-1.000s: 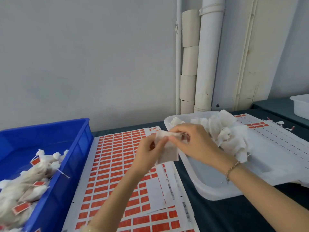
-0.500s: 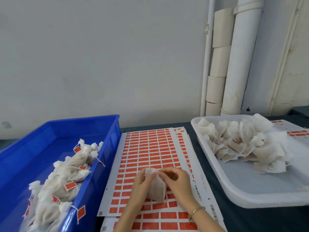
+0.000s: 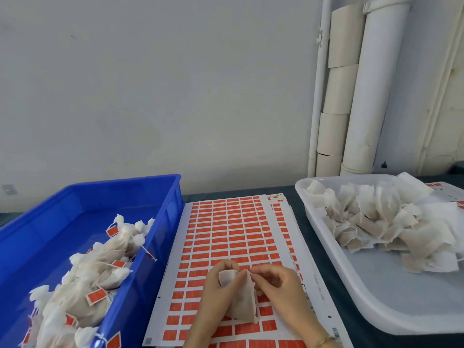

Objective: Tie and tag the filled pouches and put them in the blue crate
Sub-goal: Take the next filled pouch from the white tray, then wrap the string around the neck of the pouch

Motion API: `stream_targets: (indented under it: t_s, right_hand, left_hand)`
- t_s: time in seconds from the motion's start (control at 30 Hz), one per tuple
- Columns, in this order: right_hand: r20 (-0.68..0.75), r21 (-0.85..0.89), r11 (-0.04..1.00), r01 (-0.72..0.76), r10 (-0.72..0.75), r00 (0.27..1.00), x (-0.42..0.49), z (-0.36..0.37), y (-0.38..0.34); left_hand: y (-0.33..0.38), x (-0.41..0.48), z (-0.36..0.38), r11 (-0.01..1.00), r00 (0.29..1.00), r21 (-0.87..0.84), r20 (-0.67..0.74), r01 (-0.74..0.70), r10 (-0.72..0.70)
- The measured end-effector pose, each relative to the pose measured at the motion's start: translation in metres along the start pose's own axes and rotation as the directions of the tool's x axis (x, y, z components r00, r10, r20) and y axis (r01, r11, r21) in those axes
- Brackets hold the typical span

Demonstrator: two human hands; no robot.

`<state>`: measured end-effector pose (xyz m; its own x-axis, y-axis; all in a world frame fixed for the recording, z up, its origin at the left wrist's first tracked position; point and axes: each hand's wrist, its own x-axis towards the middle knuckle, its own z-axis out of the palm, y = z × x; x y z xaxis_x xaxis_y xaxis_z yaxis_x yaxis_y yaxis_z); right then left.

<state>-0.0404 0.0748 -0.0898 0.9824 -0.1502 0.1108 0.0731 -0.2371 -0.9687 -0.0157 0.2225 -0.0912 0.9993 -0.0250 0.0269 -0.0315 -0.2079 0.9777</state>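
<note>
Left hand (image 3: 216,285) grips pouch (image 3: 242,301); right hand (image 3: 277,285) pinches its top — over label sheet (image 3: 226,227).

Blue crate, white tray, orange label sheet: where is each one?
blue crate (image 3: 88,209), head view, bare far inner wall.
white tray (image 3: 389,302), head view, bare floor near its front.
orange label sheet (image 3: 226,227), head view, middle of the sheet.
</note>
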Motion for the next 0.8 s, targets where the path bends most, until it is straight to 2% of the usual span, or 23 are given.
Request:
stream_targets:
  t_s: [0.17,0.3,0.4,0.63,0.8]
  right_hand:
    - [-0.023,-0.146,0.987,0.068,-0.072,0.997,-0.0010,0.0046,0.0018]
    - [0.012,-0.136,0.989,0.050,-0.049,0.999,0.0036,0.0052,0.0035]
    - [-0.041,-0.097,0.994,0.057,-0.061,0.997,0.0036,0.0077,0.0036]
    - [-0.112,-0.079,0.989,0.125,-0.133,0.985,-0.0020,0.0092,0.0025]
    - [-0.108,-0.093,0.986,0.136,-0.145,0.984,-0.0035,0.0084,0.0005]
  left_hand:
    - [-0.0013,0.0019,0.0008,0.997,0.997,0.022,0.040,-0.072,0.072]
    - [-0.0018,0.0009,0.0031,0.991,0.994,0.076,0.009,-0.107,0.107]
    - [-0.0025,0.0018,0.0033,0.982,0.991,0.135,-0.010,-0.132,0.134]
    - [0.0002,0.0004,0.0046,0.978,0.977,0.078,0.108,-0.193,0.184]
    - [0.0041,-0.0015,0.0054,0.982,0.980,-0.058,0.071,-0.179,0.183]
